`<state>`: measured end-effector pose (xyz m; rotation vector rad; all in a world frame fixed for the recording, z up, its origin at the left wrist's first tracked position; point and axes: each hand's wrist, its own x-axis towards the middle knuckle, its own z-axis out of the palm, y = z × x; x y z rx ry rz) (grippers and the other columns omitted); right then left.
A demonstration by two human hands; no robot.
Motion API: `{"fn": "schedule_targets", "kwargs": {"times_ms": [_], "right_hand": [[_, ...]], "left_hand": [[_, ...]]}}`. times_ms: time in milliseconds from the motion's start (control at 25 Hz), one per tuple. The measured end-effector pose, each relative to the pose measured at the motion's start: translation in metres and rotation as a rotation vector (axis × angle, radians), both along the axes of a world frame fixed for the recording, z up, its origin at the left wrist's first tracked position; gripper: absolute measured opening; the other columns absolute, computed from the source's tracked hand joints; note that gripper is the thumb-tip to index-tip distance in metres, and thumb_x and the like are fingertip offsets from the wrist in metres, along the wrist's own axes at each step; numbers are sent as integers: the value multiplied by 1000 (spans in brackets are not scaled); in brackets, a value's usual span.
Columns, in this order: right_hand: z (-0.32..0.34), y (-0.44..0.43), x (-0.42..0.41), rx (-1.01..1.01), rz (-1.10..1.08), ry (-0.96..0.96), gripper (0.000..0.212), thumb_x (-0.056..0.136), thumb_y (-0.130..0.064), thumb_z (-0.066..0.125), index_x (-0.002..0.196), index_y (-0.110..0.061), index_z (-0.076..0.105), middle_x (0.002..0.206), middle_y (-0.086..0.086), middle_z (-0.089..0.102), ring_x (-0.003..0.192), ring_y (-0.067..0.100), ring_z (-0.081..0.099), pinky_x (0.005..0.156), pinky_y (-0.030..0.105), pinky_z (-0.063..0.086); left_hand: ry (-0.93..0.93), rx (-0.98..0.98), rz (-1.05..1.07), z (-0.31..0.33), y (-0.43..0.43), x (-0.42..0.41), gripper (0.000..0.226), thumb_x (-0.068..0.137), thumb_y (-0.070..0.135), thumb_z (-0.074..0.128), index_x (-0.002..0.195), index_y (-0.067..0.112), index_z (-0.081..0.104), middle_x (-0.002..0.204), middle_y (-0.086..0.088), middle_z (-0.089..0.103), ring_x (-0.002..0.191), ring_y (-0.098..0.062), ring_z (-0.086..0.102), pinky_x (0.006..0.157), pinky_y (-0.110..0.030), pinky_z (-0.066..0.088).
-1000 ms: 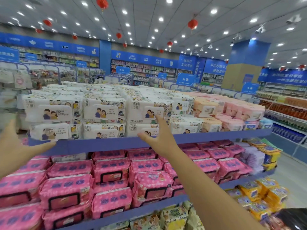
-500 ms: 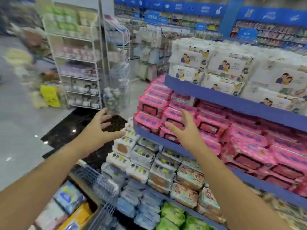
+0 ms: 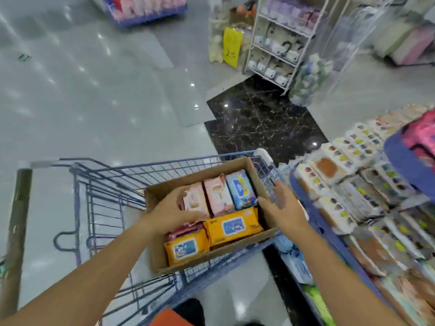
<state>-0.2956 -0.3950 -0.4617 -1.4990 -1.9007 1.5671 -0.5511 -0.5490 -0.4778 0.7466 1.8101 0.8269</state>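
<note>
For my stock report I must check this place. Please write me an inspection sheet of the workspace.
Surface: blue wire cart holds a cardboard box; grey tiled floor beneath.
Job's things: pink pack at the box's left; also in the box a second pink pack, a blue pack, two orange packs.
Clutter: nothing seen.
Hands: left hand curls over the pink pack; right hand open above the box's right wall.
Cables: nothing seen.
Surroundings: stocked shelf at right; white wire rack beyond.
</note>
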Motion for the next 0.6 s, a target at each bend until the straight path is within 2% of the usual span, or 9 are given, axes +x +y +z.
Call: {"fn": "schedule_targets", "kwargs": {"times_ms": [80, 120, 200, 280, 360, 400, 480, 560, 600], "right_hand": [[-48, -11, -26, -73, 91, -84, 73, 91, -34, 72, 152, -22, 35, 146, -13, 47, 137, 10, 47, 113, 31, 42], [-74, -14, -37, -118, 107, -150, 78, 90, -39, 72, 154, -21, 33, 153, -7, 43, 143, 17, 42, 115, 39, 39], [-117, -15, -51, -192, 153, -246, 86, 88, -44, 72, 158, -20, 28, 162, 1, 34, 148, 23, 33, 117, 47, 36], [-154, -7, -69, -240, 187, -294, 90, 88, -47, 72, 159, -21, 24, 164, 1, 31, 149, 24, 32, 116, 47, 37], [-193, 8, -85, -273, 169, -315, 90, 86, -50, 72, 157, -22, 27, 160, -3, 33, 146, 25, 36, 112, 46, 41], [-211, 15, -93, -295, 151, -333, 88, 83, -55, 73, 154, -23, 32, 155, -5, 38, 142, 26, 41, 108, 46, 45], [-244, 31, -108, -338, 76, -346, 86, 68, -68, 74, 136, -21, 51, 134, -4, 57, 119, 27, 60, 91, 44, 54], [-275, 46, -116, -346, -36, -322, 77, 64, -63, 77, 117, -11, 58, 103, 1, 67, 86, 21, 66, 71, 33, 52], [-285, 52, -120, -345, -89, -325, 67, 70, -54, 80, 114, -8, 60, 96, 2, 69, 81, 17, 66, 66, 30, 50]], "left_hand": [[-9, -88, 35, -42, -16, -15, 85, 78, 23, 89, 146, 23, 38, 131, 16, 51, 111, 0, 53, 91, -13, 44], [-38, -140, 43, -62, -20, -20, 83, 80, 26, 88, 146, 23, 37, 136, 15, 49, 116, -2, 53, 93, -16, 45], [-94, -231, 59, -107, -22, -29, 99, 80, 34, 87, 157, 16, 27, 147, 8, 45, 131, -13, 49, 93, -23, 45], [-106, -291, 83, -148, -14, -36, 135, 60, 60, 92, 163, 17, 15, 164, 0, 32, 145, -23, 40, 98, -29, 49], [-83, -281, 86, -191, 5, -48, 166, 30, 83, 86, 164, 18, 10, 170, -4, 21, 151, -24, 32, 115, -41, 43], [-80, -309, 111, -213, 16, -55, 169, 28, 85, 84, 164, 18, 11, 169, -4, 22, 151, -25, 33, 118, -44, 40], [-99, -368, 181, -252, 37, -65, 150, 45, 72, 91, 162, 16, 16, 163, -3, 33, 141, -30, 48, 112, -46, 45], [-181, -413, 260, -300, 50, -72, 134, 55, 66, 92, 160, 20, 23, 157, -1, 44, 133, -27, 56, 109, -44, 49], [-235, -421, 283, -325, 54, -74, 135, 48, 71, 93, 158, 23, 29, 155, 0, 50, 130, -22, 59, 110, -44, 49]]}}
